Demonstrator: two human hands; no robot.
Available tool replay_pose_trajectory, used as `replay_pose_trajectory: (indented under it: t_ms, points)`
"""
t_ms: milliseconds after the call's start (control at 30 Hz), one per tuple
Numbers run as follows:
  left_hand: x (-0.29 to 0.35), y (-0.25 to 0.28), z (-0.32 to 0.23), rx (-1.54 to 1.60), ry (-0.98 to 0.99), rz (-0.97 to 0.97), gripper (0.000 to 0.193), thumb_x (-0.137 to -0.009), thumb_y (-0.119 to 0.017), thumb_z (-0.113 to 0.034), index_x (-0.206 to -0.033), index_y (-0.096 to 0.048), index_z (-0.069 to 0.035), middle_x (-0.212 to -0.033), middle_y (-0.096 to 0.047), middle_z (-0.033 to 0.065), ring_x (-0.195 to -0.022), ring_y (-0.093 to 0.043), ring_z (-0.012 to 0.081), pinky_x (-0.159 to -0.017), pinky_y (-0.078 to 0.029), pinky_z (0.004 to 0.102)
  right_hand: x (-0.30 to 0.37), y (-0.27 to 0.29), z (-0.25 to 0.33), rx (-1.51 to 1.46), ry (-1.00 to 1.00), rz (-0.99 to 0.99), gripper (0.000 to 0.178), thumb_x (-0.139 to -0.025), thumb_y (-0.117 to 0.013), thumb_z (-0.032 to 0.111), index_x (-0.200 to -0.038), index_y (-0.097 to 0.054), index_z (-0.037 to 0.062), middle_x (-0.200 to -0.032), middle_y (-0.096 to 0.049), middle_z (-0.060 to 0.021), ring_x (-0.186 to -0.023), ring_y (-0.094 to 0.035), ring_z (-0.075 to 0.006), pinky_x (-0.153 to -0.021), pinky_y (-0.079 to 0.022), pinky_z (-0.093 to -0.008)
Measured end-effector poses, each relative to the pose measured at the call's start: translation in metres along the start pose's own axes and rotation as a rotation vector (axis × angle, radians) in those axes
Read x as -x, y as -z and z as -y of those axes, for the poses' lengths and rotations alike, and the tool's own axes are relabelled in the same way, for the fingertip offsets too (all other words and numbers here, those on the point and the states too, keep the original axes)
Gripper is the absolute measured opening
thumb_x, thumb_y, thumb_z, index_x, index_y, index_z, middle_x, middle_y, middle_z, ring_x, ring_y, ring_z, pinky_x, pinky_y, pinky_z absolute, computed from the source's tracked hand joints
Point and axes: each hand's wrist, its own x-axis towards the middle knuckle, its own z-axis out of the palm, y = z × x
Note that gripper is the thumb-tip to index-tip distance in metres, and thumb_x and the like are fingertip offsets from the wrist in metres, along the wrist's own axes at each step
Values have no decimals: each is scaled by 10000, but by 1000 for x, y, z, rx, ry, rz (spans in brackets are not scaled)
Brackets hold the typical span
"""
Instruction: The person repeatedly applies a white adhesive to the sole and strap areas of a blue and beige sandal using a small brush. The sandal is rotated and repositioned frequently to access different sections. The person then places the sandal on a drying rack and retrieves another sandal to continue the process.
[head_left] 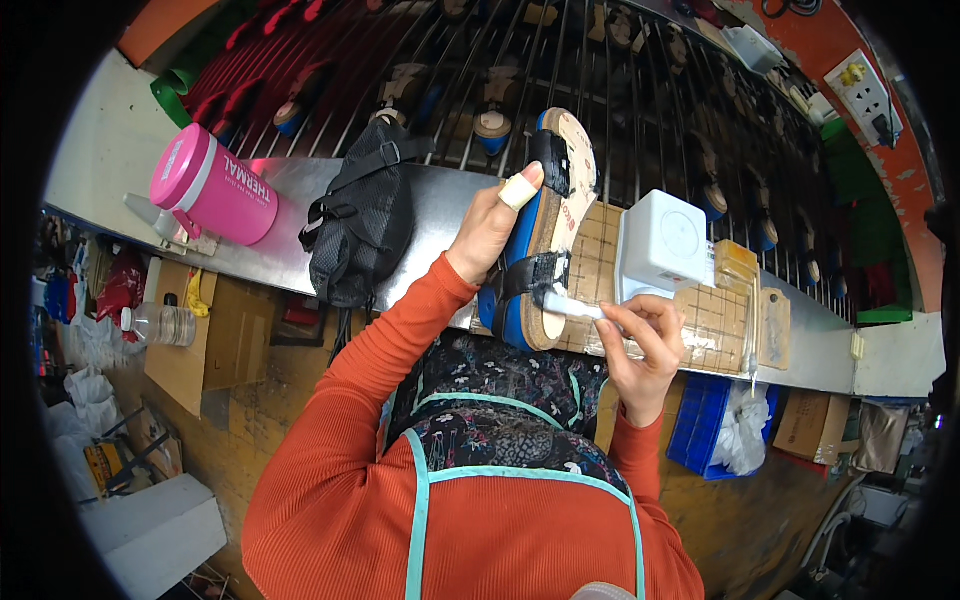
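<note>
Left hand grips a sandal, right hand pinches a slim white tool

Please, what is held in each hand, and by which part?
The left hand holds a sandal by its left side, near the far strap; the right hand holds a white stick by its right end.

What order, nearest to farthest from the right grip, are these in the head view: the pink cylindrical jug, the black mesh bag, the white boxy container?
1. White boxy container: just beyond the right grip.
2. Black mesh bag: off to its left.
3. Pink cylindrical jug: farthest left.
</note>
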Motion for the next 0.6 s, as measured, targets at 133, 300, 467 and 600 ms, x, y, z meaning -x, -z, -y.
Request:
replay_pose_trajectory:
  t_ms: [133, 300, 467, 600]
  points:
    - [2, -7, 3, 193, -7, 22, 619, -930, -532, -551, -1115, -622, 33, -968, -674, 94, -829, -638, 112, -750, -509, 248, -13, -7, -10, -181, -106, -135, 174, -756, -763, 29, -929, -747, 29, -939, -586, -71, -704, -532, -112, -592, -435, -235]
    - [6, 4, 10, 215, 43, -4, 627, -929, -522, -566, -1130, -609, 21, -954, -673, 87, -812, -644, 115, -758, -519, 248, -5, -20, -6, -166, -213, -75, 149, -787, -751, 29, -935, -743, 18, -890, -583, -52, -672, -511, -96, -566, -411, -224]
    - [9, 23, 17, 123, 21, -162, 621, -926, -540, -559, -1088, -623, 35, -964, -653, 81, -826, -618, 115, -764, -494, 246, 17, -10, 10, -320, -316, 75, 146, -781, -762, 44, -925, -748, 23, -877, -586, -45, -682, -511, -79, -568, -415, -216]
    - [9, 30, 20, 37, -34, -239, 624, -921, -568, -544, -1085, -625, 55, -951, -638, 64, -848, -578, 94, -784, -468, 234, 20, -11, 15, -278, -352, 78, 140, -779, -768, 60, -917, -753, 37, -888, -590, -45, -666, -517, -83, -608, -411, -222]
